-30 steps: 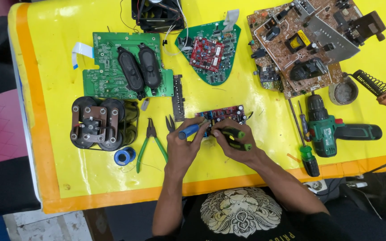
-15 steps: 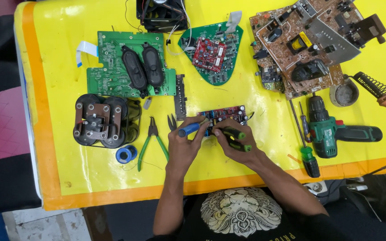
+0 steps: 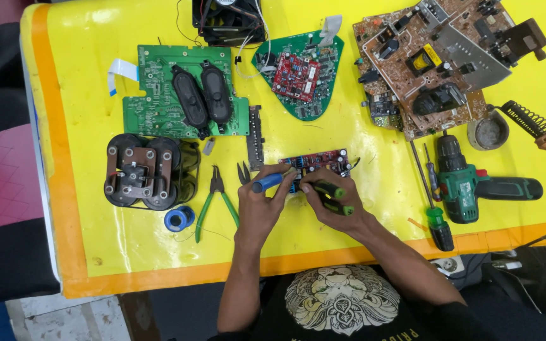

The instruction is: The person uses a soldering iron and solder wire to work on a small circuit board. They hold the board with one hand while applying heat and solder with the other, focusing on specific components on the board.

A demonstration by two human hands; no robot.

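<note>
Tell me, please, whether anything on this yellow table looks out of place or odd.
Nothing stands out. The boards and tools lie flat; the small circuit board sits between both hands.

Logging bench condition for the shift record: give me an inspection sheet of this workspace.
Surface: yellow table, orange edge.
Job's things: small red circuit board under both hands.
Clutter: green speaker board, brown board, green drill, green-handled pliers, solder spool.
Hands: left hand holds blue-handled tool; right hand holds black-and-green tool.
Cables: white ribbon cable.
Surroundings: pink floor tiles.
</note>
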